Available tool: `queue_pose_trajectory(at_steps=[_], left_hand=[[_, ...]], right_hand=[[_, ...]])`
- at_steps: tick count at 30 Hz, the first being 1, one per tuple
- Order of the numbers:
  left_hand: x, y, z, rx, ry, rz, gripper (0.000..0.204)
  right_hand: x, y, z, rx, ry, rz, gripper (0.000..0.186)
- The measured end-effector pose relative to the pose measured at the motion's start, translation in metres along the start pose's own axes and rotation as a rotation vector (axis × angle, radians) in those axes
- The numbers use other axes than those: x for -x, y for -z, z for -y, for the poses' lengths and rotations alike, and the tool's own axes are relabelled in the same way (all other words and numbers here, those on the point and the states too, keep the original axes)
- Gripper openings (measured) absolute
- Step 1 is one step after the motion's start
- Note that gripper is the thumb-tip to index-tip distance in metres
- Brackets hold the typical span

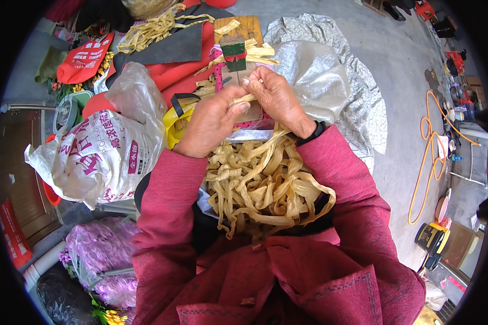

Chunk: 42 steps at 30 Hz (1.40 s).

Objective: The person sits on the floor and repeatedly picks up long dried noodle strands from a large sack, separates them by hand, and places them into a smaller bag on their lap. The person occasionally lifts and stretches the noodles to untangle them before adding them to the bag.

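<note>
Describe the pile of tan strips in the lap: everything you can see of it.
The strips are flat, pale tan, husk-like ribbons, creased and curled, tangled in a loose heap on the lap between the red sleeves. Some loop over the right edge. One strip runs up from the heap to the hands: the left hand and right hand pinch it between their fingers, held level.

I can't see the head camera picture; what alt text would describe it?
Seen from above, a person in red sleeves pinches a pale tan flat strip between the left hand and right hand, over a lap piled with a tangle of tan ribbon-like strips. A small wooden block with a green clamp stands ahead, and a printed white plastic sack lies to the left.
</note>
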<state>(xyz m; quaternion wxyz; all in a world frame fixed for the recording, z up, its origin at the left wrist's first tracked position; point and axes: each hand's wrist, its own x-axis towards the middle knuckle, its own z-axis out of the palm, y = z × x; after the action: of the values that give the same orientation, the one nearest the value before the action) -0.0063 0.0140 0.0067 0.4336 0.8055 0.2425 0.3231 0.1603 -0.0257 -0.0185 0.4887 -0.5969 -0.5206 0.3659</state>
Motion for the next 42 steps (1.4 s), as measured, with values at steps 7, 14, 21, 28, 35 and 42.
queue_pose_trajectory(at_steps=[7, 14, 21, 28, 35, 42], left_hand=[[0.008, -0.004, -0.015, -0.458, 0.051, 0.173, 0.011], [0.002, -0.005, -0.002, -0.359, 0.136, 0.084, 0.015], [-0.010, 0.001, 0.023, -0.386, 0.163, -0.126, 0.016], [-0.015, 0.003, 0.027, -0.547, 0.189, -0.166, 0.015], [-0.015, -0.003, 0.038, -0.691, 0.229, -0.119, 0.013], [-0.007, 0.031, 0.011, -0.578, 0.383, 0.254, 0.017]], right_hand=[[-0.011, 0.014, -0.014, -0.105, -0.049, -0.085, 0.018], [-0.018, 0.018, -0.024, -0.084, -0.085, -0.113, 0.017], [-0.016, 0.017, -0.015, -0.269, -0.100, -0.008, 0.011], [-0.018, 0.013, -0.018, -0.060, -0.004, 0.006, 0.009], [-0.016, 0.007, -0.026, 0.309, 0.014, -0.029, 0.015], [-0.015, 0.012, -0.028, 0.226, -0.067, -0.035, 0.013]])
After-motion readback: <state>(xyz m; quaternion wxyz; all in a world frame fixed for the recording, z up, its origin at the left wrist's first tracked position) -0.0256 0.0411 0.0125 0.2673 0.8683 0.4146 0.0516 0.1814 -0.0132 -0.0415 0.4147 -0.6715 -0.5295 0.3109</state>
